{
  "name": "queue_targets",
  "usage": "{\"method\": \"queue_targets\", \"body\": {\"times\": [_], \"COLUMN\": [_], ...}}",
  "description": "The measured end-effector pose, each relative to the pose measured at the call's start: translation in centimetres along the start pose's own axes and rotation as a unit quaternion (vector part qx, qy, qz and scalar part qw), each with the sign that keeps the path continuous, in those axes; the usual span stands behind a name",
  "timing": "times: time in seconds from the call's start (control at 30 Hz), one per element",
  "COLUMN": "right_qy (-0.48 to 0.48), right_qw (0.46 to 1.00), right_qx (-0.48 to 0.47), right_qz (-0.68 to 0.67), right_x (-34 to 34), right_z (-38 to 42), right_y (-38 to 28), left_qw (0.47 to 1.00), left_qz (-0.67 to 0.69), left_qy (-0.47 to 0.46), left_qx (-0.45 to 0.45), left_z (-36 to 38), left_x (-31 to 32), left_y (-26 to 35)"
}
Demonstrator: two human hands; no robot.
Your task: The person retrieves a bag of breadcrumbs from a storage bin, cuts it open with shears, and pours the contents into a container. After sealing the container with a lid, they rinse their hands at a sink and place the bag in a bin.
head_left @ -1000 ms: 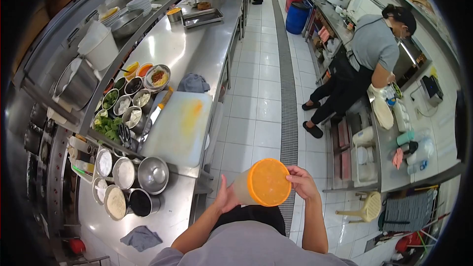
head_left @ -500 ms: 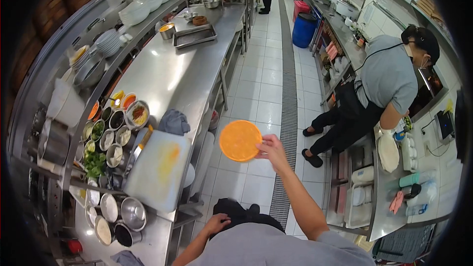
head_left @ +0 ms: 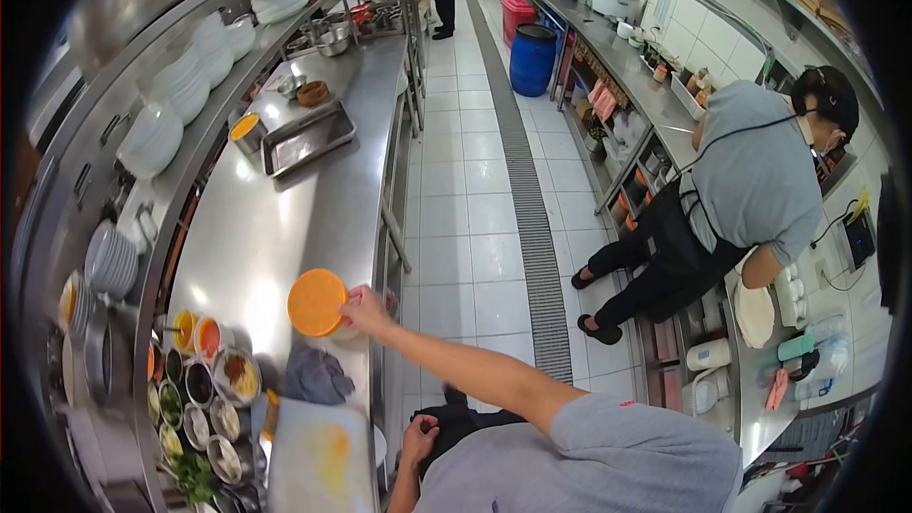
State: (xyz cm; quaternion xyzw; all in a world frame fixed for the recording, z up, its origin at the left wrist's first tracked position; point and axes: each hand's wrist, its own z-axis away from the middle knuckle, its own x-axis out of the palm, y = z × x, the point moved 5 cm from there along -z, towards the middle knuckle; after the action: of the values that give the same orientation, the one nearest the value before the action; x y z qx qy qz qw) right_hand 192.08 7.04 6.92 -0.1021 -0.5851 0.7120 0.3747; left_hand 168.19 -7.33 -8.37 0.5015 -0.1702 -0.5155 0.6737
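Observation:
Pinched at its right edge, a round orange lid or disc is in my right hand, over the near part of the steel counter. Just below it lies a crumpled grey cloth. My left hand hangs low by my body, its fingers curled; whether it holds anything is too small to make out. Closest to that hand is a white cutting board with orange stains and a yellow-handled knife at its left edge.
Small food containers crowd the counter's left side. A steel tray and an orange-filled pot sit farther up. Stacked plates line the left shelf. On the right, a person bends over the other counter. A blue barrel stands beyond.
My right hand has carried the orange disc left, from above the floor to above the counter. The view has shifted, and my left hand stays low.

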Motion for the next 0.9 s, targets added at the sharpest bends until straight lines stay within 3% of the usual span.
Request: {"method": "queue_targets", "body": {"times": [0.07, 0.17, 0.23, 0.27, 0.3, 0.37, 0.4, 0.43, 0.47, 0.5, 0.53, 0.6, 0.63, 0.7, 0.77, 0.8, 0.83, 0.87, 0.9], "right_qy": [-0.015, -0.102, -0.165, -0.200, -0.153, -0.084, -0.021, 0.026, 0.088, 0.147, 0.151, 0.171, 0.171, 0.039, -0.073, -0.074, -0.037, 0.000, 0.079], "right_qw": [1.000, 0.993, 0.981, 0.974, 0.986, 0.989, 0.977, 0.984, 0.959, 0.921, 0.921, 0.819, 0.821, 0.882, 0.888, 0.888, 0.920, 0.945, 0.970], "right_qx": [0.015, 0.024, 0.026, 0.043, 0.036, 0.029, 0.092, 0.089, 0.102, 0.115, 0.119, -0.082, -0.077, -0.111, 0.050, 0.053, 0.029, 0.003, -0.081], "right_qz": [-0.021, 0.050, 0.098, 0.098, 0.051, 0.119, 0.192, 0.151, 0.248, 0.342, 0.340, 0.542, 0.539, 0.456, 0.451, 0.451, 0.389, 0.326, 0.215], "right_x": [-0.5, -3.2, -7.7, -10.5, -14.1, -22.5, -27.8, -33.2, -37.1, -40.1, -41.5, -42.3, -42.9, -41.4, -41.8, -42.5, -44.0, -45.2, -43.7], "right_z": [-2.5, -3.7, -4.5, -5.0, -4.3, -3.0, -2.3, -2.2, -0.9, 0.0, -0.6, -2.1, -4.1, -10.5, -17.6, -20.4, -23.8, -27.2, -27.8], "right_y": [-0.1, -0.9, -0.3, 1.1, 1.8, 2.5, 4.0, 7.5, 5.8, 4.1, 3.2, -0.1, -0.5, -0.8, -1.6, -0.5, 1.5, 1.8, -5.2], "left_qw": [1.000, 0.993, 0.953, 0.943, 0.941, 0.864, 0.861, 0.881, 0.897, 0.942, 0.970, 0.952, 0.951, 0.923, 0.894, 0.860, 0.860, 0.810, 0.748], "left_qz": [-0.007, -0.087, -0.299, -0.297, -0.300, -0.365, -0.369, -0.369, -0.367, -0.239, -0.106, 0.158, 0.155, 0.281, 0.347, 0.410, 0.411, 0.466, 0.514], "left_qy": [-0.021, -0.070, -0.040, -0.085, -0.092, -0.272, -0.277, -0.254, -0.230, -0.208, -0.179, -0.194, -0.195, -0.262, -0.282, -0.300, -0.300, -0.332, -0.361], "left_qx": [0.000, -0.039, -0.042, -0.125, -0.124, -0.214, -0.212, -0.152, -0.093, -0.109, -0.124, -0.178, -0.184, -0.030, -0.039, -0.040, -0.039, -0.129, -0.216], "left_z": [-4.3, -10.0, -14.4, -17.1, -19.1, -23.2, -25.8, -28.5, -30.8, -32.6, -34.0, -37.4, -39.5, -43.9, -46.5, -47.9, -50.8, -54.4, -57.2], "left_x": [-0.9, -1.4, -1.0, -0.6, -1.0, -0.4, 0.0, 0.6, 1.4, 2.1, 2.6, 4.8, 5.6, 7.3, 7.8, 8.0, 7.2, 6.1, 5.9], "left_y": [0.8, 0.7, -2.5, -5.0, -3.9, -2.0, -0.6, 1.1, 4.1, 6.8, 13.3, 21.5, 23.8, 29.9, 37.0, 39.6, 38.1, 33.9, 32.0]}}
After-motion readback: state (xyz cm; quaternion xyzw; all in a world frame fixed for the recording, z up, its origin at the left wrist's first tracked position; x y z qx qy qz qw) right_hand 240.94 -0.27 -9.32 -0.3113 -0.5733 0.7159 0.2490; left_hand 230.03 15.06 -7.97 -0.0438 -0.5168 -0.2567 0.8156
